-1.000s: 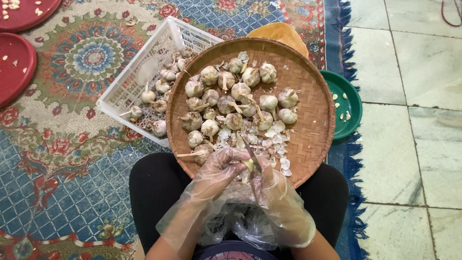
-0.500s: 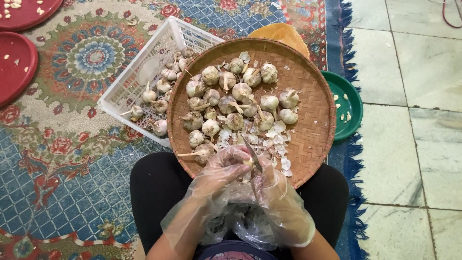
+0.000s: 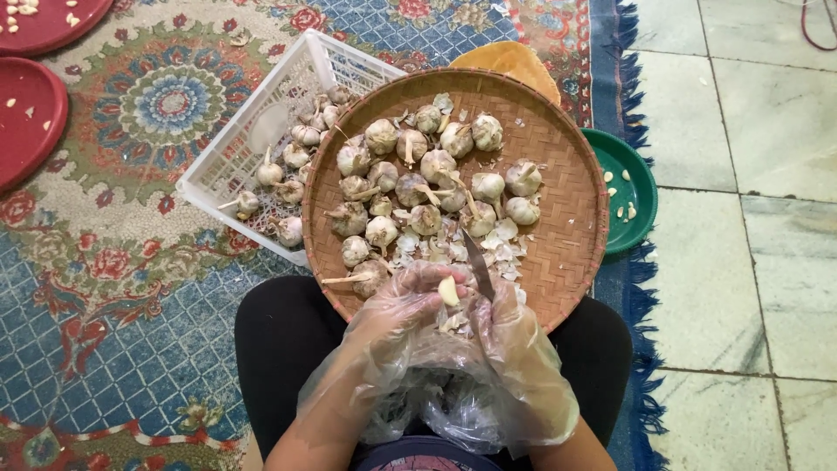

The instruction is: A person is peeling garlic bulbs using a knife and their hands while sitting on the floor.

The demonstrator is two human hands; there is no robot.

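I saw my left hand [image 3: 405, 305], in its loose clear plastic glove, pinching a single pale garlic clove [image 3: 448, 290] between the fingertips, the clove tilted up toward the blade as if offered to it. My right hand [image 3: 514, 344], gloved the same way, was clenched around the handle of a small knife [image 3: 478, 264], whose dark blade pointed away from me and stood just beside the clove; held so, the edge could work at the skin while the other hand steadied the piece. Both hands hovered over the near rim of a round woven tray [image 3: 571, 218] that rested across my lap, which kept the work close and let the scraps drop where they could be gathered. Papery garlic peels [image 3: 501, 244] lay in a drift just beyond the knife. Farther out on the tray sat a cluster of whole garlic bulbs [image 3: 427, 170], stems and roots on, within easy reach. Behind the tray's left edge, partly tucked under it, a white plastic basket [image 3: 261, 144] held more bulbs. To the right, on the edge of the rug, a green bowl [image 3: 632, 187] held a few cloves, near enough for the knife hand to drop them in. Two red plates [image 3: 30, 105] with pale bits lay well apart at the far left on the patterned rug [image 3: 131, 288].
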